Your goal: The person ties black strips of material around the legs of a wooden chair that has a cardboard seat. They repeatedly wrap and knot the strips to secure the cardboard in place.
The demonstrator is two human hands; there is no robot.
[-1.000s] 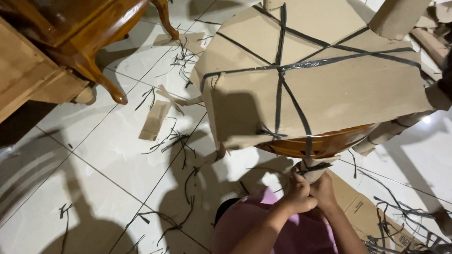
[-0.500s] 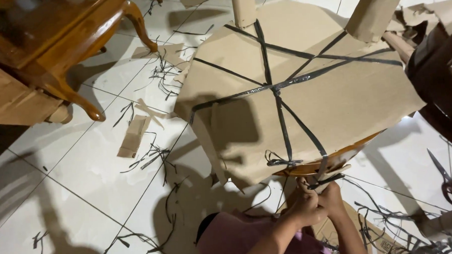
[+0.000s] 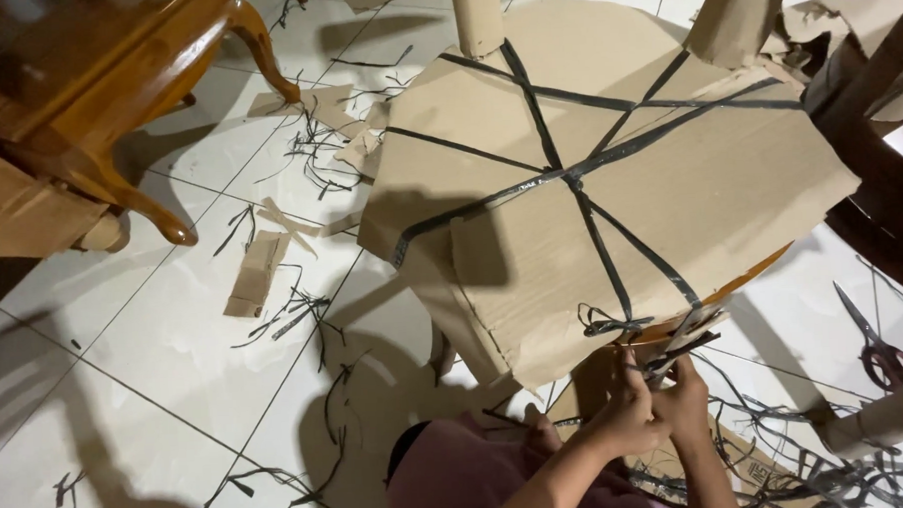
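White tile floor (image 3: 164,344) w/ cardboard scraps (image 3: 257,276), black strap bits (image 3: 294,315).

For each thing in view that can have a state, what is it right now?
Cardboard wrap: on the chair, strapped.
Straps: taut, crossed, uncut on top.
Left hand: closed at the strap ends.
Right hand: closed at the strap ends.
Scissors: on the floor, untouched.
Strap scraps: loose on the tiles.

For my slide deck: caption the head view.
Both hands, left hand and right hand, work scissors at black strapping on a cardboard-wrapped chair over tiled floor.
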